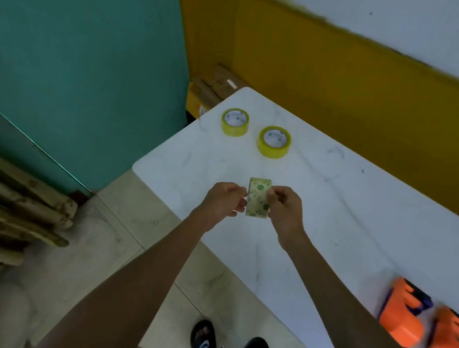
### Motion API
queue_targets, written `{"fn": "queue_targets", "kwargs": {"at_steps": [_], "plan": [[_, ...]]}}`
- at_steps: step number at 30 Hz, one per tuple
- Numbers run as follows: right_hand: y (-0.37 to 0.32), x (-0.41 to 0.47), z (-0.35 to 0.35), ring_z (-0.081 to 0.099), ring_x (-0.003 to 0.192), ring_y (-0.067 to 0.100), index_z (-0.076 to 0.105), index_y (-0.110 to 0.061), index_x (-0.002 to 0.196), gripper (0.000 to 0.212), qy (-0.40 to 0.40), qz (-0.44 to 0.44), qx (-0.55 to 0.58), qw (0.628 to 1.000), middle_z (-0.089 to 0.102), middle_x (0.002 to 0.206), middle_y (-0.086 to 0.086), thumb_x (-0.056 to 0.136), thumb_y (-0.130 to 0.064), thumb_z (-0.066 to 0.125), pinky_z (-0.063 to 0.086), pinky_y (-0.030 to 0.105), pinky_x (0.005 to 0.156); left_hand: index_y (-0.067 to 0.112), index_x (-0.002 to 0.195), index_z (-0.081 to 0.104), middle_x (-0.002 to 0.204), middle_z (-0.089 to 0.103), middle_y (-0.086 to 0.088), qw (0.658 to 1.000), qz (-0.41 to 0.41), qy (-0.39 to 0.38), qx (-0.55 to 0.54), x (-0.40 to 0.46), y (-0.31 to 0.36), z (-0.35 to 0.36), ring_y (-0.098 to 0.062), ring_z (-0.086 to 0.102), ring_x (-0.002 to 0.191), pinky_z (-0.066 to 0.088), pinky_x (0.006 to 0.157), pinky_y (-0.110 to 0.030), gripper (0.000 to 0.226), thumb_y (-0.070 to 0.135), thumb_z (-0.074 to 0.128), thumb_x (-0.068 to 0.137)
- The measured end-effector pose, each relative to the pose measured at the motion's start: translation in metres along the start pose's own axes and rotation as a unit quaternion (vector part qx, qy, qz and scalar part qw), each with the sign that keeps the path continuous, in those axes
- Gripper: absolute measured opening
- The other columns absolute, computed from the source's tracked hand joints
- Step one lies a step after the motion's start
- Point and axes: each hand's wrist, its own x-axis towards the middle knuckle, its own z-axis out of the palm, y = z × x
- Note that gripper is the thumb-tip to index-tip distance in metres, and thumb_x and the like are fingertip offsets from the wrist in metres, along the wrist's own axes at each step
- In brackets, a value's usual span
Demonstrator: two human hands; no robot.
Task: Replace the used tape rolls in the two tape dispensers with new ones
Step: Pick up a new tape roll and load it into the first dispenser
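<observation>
A pale tape roll is held on edge above the white table, pinched between the left hand and the right hand. Both arms are stretched forward. Two yellow rolls lie farther back; two orange dispensers lie well apart to the right.

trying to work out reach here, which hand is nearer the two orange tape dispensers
Right. The right hand is on the side toward the orange tape dispensers, though well short of them. The left hand is farther, across the held tape roll.
</observation>
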Motion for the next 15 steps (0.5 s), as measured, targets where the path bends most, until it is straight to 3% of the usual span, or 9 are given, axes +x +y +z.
{"fn": "queue_targets", "kwargs": {"at_steps": [5, 15], "plan": [[-0.001, 0.017, 0.016, 0.060, 0.083, 0.024, 0.060, -0.008, 0.093, 0.009, 0.012, 0.017, 0.006, 1.000, 0.064, 0.093, 0.014, 0.093, -0.015, 0.053, 0.049, 0.036, 0.072, 0.003, 0.100, 0.068, 0.105, 0.070, -0.020, 1.000, 0.014, -0.011, 0.021, 0.017, 0.008, -0.002, -0.035, 0.068, 0.097, 0.056, 0.085, -0.043, 0.026, 0.018, 0.047, 0.093], [-0.003, 0.100, 0.042, 0.060, 0.082, 0.025, 0.061, -0.014, 0.086, 0.007, 0.008, 0.066, 0.021, 0.998, 0.064, 0.089, 0.012, 0.090, -0.013, 0.055, 0.052, 0.043, 0.076, -0.007, 0.090, 0.063, 0.101, 0.067, -0.028, 0.994, 0.018, 0.023, 0.108, 0.091, 0.041, -0.009, -0.039, 0.067, 0.093, 0.058, 0.080, -0.052, 0.026, 0.015, 0.050, 0.087]]}}
